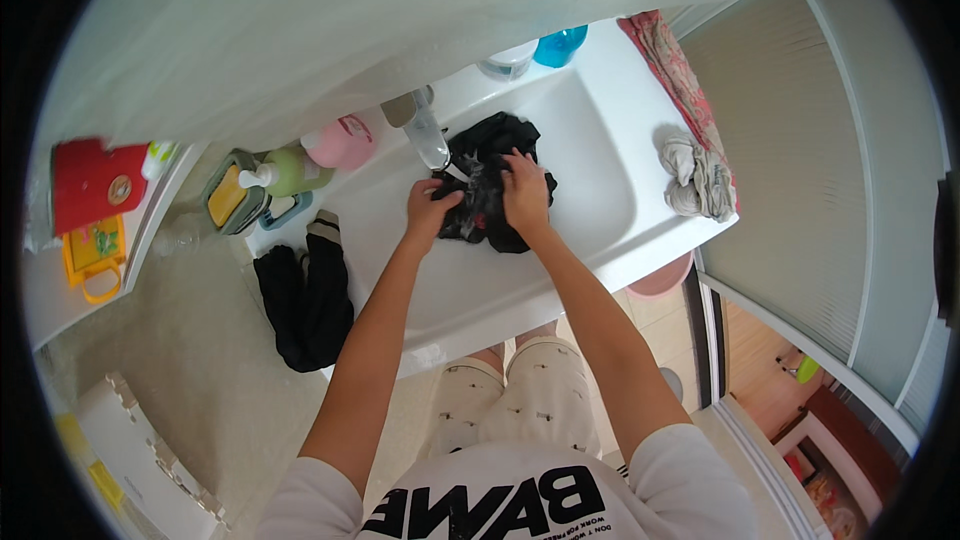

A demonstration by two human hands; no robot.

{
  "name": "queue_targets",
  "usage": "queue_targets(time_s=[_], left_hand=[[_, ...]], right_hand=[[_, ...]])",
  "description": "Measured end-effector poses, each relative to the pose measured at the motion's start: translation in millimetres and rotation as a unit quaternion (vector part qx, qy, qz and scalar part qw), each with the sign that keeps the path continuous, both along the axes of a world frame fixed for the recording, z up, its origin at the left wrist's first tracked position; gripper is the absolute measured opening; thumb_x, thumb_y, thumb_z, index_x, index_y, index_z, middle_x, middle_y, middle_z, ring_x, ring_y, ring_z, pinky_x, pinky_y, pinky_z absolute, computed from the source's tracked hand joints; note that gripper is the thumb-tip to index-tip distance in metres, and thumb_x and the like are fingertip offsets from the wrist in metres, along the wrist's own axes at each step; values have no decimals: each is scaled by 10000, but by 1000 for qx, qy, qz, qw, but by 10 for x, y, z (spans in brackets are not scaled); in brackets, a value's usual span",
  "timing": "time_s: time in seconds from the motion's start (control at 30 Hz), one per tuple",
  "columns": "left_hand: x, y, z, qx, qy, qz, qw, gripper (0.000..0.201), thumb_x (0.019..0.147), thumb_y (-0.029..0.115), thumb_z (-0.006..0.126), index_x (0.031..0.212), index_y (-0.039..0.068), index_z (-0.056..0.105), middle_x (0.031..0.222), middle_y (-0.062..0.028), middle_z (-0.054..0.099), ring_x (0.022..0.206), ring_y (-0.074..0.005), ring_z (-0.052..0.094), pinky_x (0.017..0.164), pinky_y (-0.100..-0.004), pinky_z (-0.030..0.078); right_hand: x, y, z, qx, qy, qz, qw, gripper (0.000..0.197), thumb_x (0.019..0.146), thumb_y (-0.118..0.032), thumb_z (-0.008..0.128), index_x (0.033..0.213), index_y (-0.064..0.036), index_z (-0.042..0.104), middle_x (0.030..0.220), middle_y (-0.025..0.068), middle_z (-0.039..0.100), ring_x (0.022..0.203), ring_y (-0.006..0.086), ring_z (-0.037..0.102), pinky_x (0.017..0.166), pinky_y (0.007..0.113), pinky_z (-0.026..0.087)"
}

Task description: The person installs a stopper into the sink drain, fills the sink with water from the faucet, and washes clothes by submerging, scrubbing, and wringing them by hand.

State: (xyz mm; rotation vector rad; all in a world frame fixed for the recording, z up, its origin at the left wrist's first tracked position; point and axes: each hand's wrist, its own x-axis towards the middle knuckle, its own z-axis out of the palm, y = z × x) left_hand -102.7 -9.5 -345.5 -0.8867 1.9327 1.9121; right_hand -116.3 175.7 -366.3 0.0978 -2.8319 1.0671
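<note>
A wet black garment [497,136] lies bunched in the white sink [590,155], below the tap [428,140]. Water runs from the spout onto the cloth, and whitish suds or splashes show at its middle. My left hand [430,212] grips the cloth's left edge, thumb toward the middle. On the other side my right hand [525,195] has its fingers curled over the right part of the garment. The cloth under both palms is hidden, and its kind cannot be made out.
Black folded clothing [310,300] hangs over the sink's left edge. A pink bottle [340,143], a green pump bottle [298,172] and a yellow sponge [230,200] stand at the left. Grey-white socks [697,178] and a patterned red cloth [680,75] lie on the right rim. A blue bottle [560,46] stands behind.
</note>
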Motion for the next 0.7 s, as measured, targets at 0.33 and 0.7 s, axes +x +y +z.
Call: queue_targets(time_s=[0.33,0.7], left_hand=[[536,-849,720,-462,90,-125,873,339,829,193,712,1127,61,617,1166,-131,567,1057,-298,550,891,-427,444],[32,178,-259,-595,122,-379,698,507,917,333,553,1411,246,479,1453,-204,348,1352,-531,227,1038,-774,111]], right_hand=[[-59,703,797,-79,15,-45,996,392,797,-87,570,1182,-114,636,1200,203,578,1066,377,555,923,426,447],[-107,-409,184,77,-108,-50,990,622,851,-433,609,1442,-334,443,1571,144,255,1450,447,134,1116,684,48]])
